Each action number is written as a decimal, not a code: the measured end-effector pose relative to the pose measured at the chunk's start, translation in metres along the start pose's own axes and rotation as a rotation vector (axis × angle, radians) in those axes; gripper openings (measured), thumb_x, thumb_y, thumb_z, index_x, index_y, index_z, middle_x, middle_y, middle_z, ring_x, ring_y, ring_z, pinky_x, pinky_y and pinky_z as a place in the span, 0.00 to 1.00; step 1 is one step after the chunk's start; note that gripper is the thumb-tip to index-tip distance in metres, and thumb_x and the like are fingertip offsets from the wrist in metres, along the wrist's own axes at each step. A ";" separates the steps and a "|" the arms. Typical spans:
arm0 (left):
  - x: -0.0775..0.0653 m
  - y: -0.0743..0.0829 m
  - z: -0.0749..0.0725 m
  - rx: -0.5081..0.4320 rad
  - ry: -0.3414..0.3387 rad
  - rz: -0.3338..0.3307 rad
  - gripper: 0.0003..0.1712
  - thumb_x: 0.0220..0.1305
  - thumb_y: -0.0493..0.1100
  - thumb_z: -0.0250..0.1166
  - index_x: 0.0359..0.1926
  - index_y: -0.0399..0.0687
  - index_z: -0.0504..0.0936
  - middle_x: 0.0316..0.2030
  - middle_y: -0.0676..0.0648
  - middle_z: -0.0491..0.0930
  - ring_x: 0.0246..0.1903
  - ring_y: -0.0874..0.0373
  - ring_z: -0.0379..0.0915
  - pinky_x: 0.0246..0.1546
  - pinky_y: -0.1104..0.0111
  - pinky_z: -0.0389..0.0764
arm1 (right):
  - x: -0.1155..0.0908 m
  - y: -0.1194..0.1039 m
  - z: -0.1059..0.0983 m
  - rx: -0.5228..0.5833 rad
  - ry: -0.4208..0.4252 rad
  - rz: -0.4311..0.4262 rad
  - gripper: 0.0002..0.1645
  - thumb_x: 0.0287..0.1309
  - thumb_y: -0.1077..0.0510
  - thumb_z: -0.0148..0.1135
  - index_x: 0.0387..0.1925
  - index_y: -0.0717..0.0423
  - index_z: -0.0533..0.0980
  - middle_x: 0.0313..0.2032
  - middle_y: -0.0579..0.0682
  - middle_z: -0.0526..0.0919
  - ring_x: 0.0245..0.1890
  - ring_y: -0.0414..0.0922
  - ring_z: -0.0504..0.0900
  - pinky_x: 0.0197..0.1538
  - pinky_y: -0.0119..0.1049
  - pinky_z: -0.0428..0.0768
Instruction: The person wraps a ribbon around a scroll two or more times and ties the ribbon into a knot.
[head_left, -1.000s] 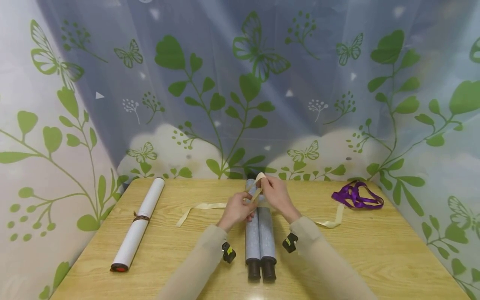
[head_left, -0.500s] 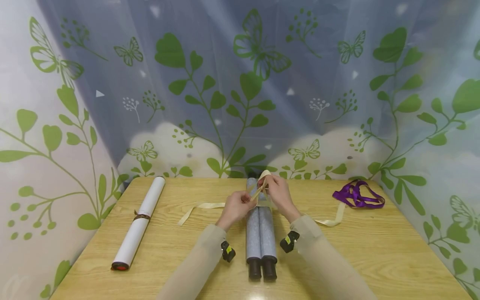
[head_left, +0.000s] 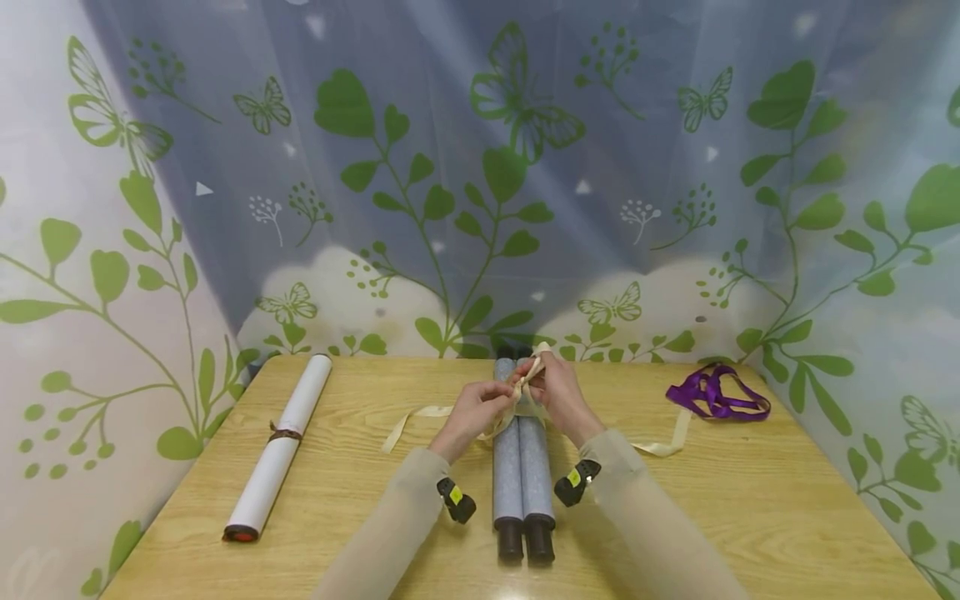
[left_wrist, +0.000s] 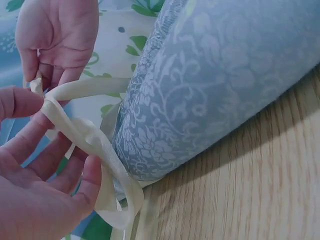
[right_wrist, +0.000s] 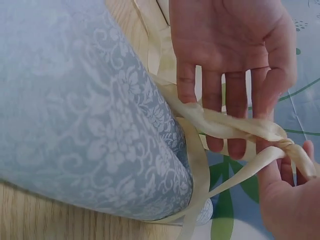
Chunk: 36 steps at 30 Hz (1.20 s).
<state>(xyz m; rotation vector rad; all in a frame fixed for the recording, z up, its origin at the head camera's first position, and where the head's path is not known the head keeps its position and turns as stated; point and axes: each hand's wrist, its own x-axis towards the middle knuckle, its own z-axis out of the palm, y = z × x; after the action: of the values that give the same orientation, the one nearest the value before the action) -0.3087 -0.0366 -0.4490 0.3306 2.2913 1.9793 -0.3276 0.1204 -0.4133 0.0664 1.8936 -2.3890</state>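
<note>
Two rolled scrolls in blue-grey floral cloth, with dark end knobs, lie side by side on the table. A cream ribbon passes around them, and its looped, twisted part stands raised between the hands. My left hand pinches the ribbon between thumb and forefinger; in the left wrist view ribbon also lies across the other fingers. My right hand pinches a ribbon loop above the scrolls' far part. In the right wrist view, a crossing of the ribbon shows by the right fingertips. The loose ribbon ends trail out left and right.
A white rolled scroll tied with a brown cord lies slanted at the left of the wooden table. A bunched purple ribbon lies at the back right. A leaf-patterned curtain stands behind the table.
My left hand has shifted slightly right, nearer the right hand. The ribbon between them has drawn together into a twist, and its left loose end has slid inward across the table.
</note>
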 end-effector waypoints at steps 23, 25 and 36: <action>0.009 0.002 -0.032 -0.262 0.123 -0.034 0.14 0.68 0.39 0.61 0.50 0.33 0.78 0.32 0.52 0.81 0.26 0.62 0.76 0.42 0.63 0.79 | 0.001 0.002 -0.016 0.110 -0.033 0.043 0.15 0.71 0.62 0.38 0.27 0.58 0.65 0.33 0.50 0.82 0.36 0.44 0.83 0.41 0.31 0.83; 0.008 0.001 -0.039 -0.292 0.102 -0.037 0.13 0.68 0.38 0.61 0.49 0.34 0.78 0.33 0.51 0.81 0.21 0.63 0.74 0.37 0.67 0.79 | 0.000 0.001 -0.018 0.138 -0.038 0.059 0.17 0.73 0.60 0.37 0.27 0.57 0.65 0.33 0.50 0.83 0.36 0.44 0.83 0.42 0.31 0.83; 0.006 0.007 -0.078 -0.361 0.135 -0.008 0.06 0.69 0.41 0.61 0.42 0.42 0.78 0.28 0.54 0.73 0.14 0.66 0.57 0.22 0.72 0.70 | -0.001 -0.008 -0.039 0.412 -0.063 0.079 0.22 0.78 0.53 0.34 0.24 0.50 0.63 0.18 0.44 0.68 0.29 0.42 0.77 0.49 0.37 0.78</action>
<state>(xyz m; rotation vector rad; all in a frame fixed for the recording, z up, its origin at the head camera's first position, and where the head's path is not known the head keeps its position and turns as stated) -0.3302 -0.1098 -0.4297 0.1588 1.9398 2.4181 -0.3287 0.1601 -0.4142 0.0907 1.3199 -2.6477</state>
